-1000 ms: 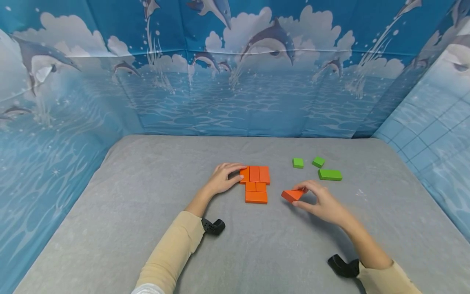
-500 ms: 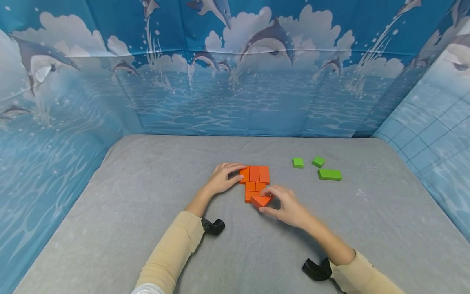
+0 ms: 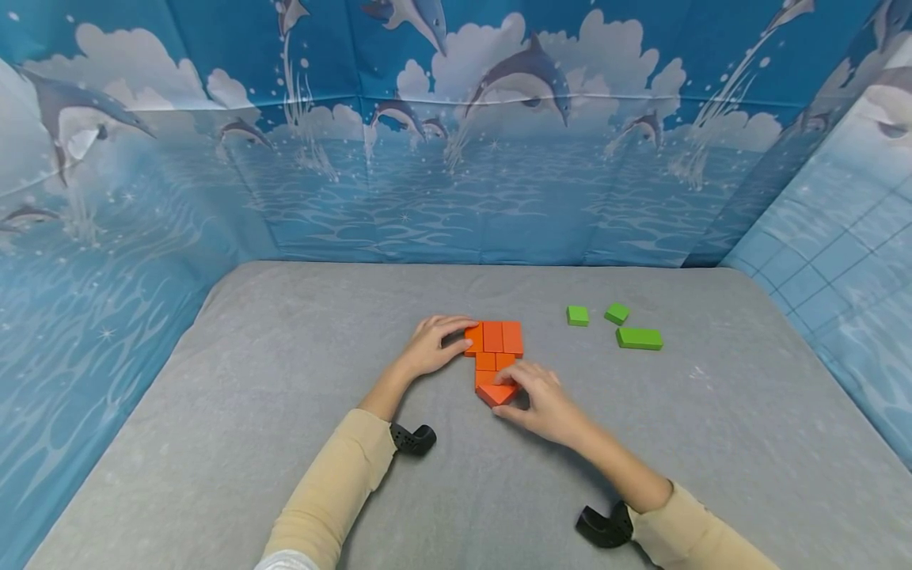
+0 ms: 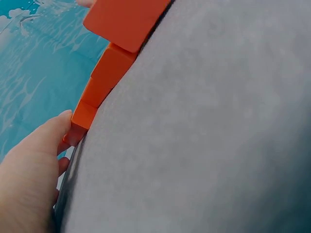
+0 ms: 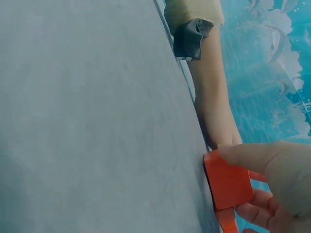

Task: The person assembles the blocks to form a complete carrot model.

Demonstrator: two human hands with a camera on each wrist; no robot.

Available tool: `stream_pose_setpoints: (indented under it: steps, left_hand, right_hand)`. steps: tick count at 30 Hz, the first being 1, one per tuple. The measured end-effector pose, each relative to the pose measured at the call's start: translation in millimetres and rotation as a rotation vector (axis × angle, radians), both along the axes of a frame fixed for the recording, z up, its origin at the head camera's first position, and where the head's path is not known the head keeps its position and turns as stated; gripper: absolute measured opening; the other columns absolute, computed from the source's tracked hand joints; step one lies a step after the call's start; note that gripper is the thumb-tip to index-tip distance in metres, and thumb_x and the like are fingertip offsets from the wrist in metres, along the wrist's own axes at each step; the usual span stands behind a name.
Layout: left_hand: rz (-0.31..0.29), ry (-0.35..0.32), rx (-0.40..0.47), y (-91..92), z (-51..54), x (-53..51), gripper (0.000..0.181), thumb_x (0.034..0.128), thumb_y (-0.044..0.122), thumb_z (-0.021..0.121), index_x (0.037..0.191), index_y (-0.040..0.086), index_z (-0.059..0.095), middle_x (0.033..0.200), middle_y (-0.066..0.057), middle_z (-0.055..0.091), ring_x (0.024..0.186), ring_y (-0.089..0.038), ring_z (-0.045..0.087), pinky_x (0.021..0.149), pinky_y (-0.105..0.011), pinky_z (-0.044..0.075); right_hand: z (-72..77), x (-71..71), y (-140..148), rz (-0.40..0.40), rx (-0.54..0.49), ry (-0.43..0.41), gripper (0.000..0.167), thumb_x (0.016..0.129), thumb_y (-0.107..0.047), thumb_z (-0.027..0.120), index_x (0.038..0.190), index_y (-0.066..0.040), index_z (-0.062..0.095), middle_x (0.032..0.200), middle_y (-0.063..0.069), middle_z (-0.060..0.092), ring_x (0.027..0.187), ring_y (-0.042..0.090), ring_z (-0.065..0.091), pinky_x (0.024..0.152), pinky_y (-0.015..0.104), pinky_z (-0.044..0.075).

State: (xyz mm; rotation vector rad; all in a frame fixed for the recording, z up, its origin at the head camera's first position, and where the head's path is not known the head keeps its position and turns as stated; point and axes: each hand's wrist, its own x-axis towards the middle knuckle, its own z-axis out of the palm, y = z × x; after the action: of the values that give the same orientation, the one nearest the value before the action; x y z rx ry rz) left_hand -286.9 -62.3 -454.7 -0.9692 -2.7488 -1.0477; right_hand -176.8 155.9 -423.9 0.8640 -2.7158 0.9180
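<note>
Several orange blocks [image 3: 493, 338] lie fitted together on the grey cloth, wide at the far end and narrower toward me. At the far left of this group, my left hand [image 3: 427, 346] pinches the end orange block between thumb and fingers. My right hand [image 3: 545, 401] holds an orange triangular block [image 3: 495, 393] against the near end of the group, its point facing me. In the right wrist view, the thumb lies over a corner of the triangular block [image 5: 228, 182], with fingers behind it. That same triangular block [image 4: 127, 22] appears at the top of the left wrist view.
Two small green blocks, one squared to me [image 3: 578, 316] and one turned [image 3: 617, 313], lie at the back right. A longer green block [image 3: 639, 339] sits just in front of them. Dolphin-print curtain [image 3: 427, 198] surrounds the grey cloth [image 3: 285, 340] at back and sides.
The right hand has carried the triangular block leftward from beside the orange group to its near end. The left hand and the green blocks have stayed in place.
</note>
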Motion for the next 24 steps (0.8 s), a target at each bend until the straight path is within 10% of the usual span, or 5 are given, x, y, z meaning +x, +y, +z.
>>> stream_pose_setpoints:
  steps: [13, 24]
  left_hand:
    - [0.002, -0.011, 0.010, 0.1, 0.6, 0.9, 0.039, 0.0920, 0.031, 0.055, 0.129, 0.020, 0.055, 0.134, 0.000, 0.049, 0.124, -0.022, 0.038, 0.105, -0.047, 0.018]
    - [0.059, -0.036, 0.198, 3.7, 5.6, 6.5, 0.038, 0.0867, 0.026, 0.064, 0.122, 0.013, 0.060, 0.125, -0.005, 0.054, 0.118, -0.022, 0.045, 0.098, -0.043, 0.035]
  right_hand:
    - [-1.3, 0.8, -1.7, -0.013, 0.011, 0.006, 0.033, 0.073, -0.023, 0.078, 0.100, -0.012, 0.061, 0.098, -0.001, 0.058, 0.089, 0.016, 0.051, 0.076, 0.037, 0.035]
    - [-3.4, -0.5, -1.5, -0.015, 0.023, 0.021, 0.035, 0.072, -0.024, 0.078, 0.100, -0.012, 0.061, 0.097, -0.001, 0.058, 0.089, 0.016, 0.051, 0.076, 0.038, 0.036]
